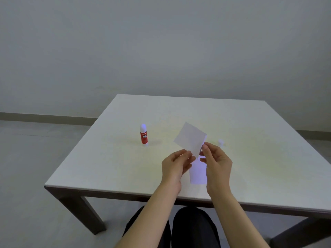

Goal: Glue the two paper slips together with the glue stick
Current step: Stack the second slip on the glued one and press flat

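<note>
Both hands hold one white paper slip [190, 137] up above the table, tilted like a diamond. My left hand [176, 164] pinches its lower left edge and my right hand [215, 161] pinches its lower right corner. A second white paper slip [198, 173] lies flat on the table below and between my hands, partly hidden by them. The red and white glue stick [143, 135] stands upright on the table to the left, apart from both hands. What looks like its small white cap [221, 142] sits on the table just beyond my right hand.
The white table [107, 158] has dark legs and its near edge runs just in front of my knees. Grey floor lies to the left and a plain wall stands behind.
</note>
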Demonstrator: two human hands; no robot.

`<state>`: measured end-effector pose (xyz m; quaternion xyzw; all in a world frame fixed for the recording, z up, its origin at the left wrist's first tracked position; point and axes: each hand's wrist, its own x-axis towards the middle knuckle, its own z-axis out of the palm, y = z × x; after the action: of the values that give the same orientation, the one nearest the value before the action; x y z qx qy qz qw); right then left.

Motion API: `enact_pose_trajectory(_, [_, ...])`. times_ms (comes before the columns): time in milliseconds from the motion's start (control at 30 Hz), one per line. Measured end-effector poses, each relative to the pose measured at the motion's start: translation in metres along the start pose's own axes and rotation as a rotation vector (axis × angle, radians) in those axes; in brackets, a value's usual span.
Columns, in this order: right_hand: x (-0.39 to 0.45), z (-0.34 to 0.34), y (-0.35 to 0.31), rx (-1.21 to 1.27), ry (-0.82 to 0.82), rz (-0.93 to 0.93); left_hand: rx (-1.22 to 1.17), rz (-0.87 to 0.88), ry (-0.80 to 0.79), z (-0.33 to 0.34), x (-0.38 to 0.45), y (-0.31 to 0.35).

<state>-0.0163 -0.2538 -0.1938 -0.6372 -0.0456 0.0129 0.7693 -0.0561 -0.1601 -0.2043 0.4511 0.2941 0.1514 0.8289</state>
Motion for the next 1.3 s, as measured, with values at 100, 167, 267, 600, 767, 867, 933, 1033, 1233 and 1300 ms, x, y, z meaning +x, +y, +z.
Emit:
enact_pose_trajectory(100, [0.005, -0.002, -0.001, -0.008, -0.017, 0.005, 0.067, 0.018, -0.013, 0.002, 0.005, 0.003])
enact_pose_trajectory(167, [0.007, -0.001, -0.001, -0.007, -0.046, 0.018, 0.11, 0.035, -0.009, 0.003, 0.009, 0.006])
enact_pose_trajectory(267, [0.01, -0.003, 0.0, -0.036, -0.043, 0.02, 0.128, 0.099, 0.0, 0.005, 0.015, 0.013])
enact_pose_trajectory(600, [0.019, -0.032, 0.003, -0.106, -0.113, 0.163, 0.171, 0.173, 0.021, 0.006, 0.022, 0.011])
enact_pose_trajectory(767, [0.032, -0.051, 0.002, -0.232, -0.072, 0.144, 0.389, 0.251, 0.034, -0.001, 0.021, 0.001])
enact_pose_trajectory(867, [0.035, -0.055, 0.003, -0.312, -0.118, 0.166, 0.456, 0.29, 0.05, -0.003, 0.019, -0.004])
enact_pose_trajectory(933, [0.036, -0.056, 0.005, -0.358, -0.117, 0.158, 0.525, 0.332, 0.069, -0.005, 0.019, -0.005])
enact_pose_trajectory(1033, [0.035, -0.059, 0.011, -0.497, -0.135, 0.138, 0.663, 0.384, 0.076, -0.009, 0.02, -0.01])
enact_pose_trajectory(1233, [0.031, -0.061, 0.022, -0.661, -0.158, 0.143, 0.766, 0.392, 0.06, -0.014, 0.021, -0.018])
enact_pose_trajectory(1300, [0.029, -0.064, 0.024, -0.685, -0.16, 0.131, 0.773, 0.385, 0.053, -0.016, 0.022, -0.021])
